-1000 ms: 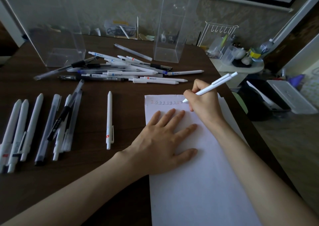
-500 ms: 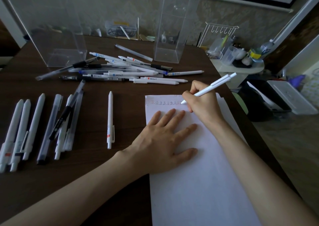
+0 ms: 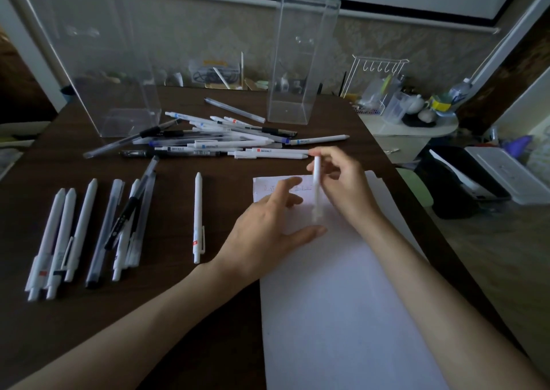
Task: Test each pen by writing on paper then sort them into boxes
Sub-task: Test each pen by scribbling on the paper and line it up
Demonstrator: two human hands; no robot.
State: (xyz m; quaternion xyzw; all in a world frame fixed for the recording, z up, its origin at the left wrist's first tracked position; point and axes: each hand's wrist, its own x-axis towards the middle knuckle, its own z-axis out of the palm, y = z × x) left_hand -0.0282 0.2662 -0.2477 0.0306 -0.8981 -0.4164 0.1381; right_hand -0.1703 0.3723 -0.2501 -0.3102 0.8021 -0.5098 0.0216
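my right hand (image 3: 342,181) pinches a white pen (image 3: 316,190), held nearly upright and blurred, above the top of the paper (image 3: 342,300) by a row of small marks. my left hand (image 3: 268,234) is spread loose over the paper, holding nothing. two clear boxes (image 3: 98,62) (image 3: 297,62) stand at the back of the tabletop (image 3: 178,315), both look empty. loose pens (image 3: 214,142) are piled in front of them.

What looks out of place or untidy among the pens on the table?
One black-grip pen lies diagonally across the sorted row at the left, which otherwise runs parallel. The pile near the clear boxes is a loose heap. Nothing looks spilled or broken.
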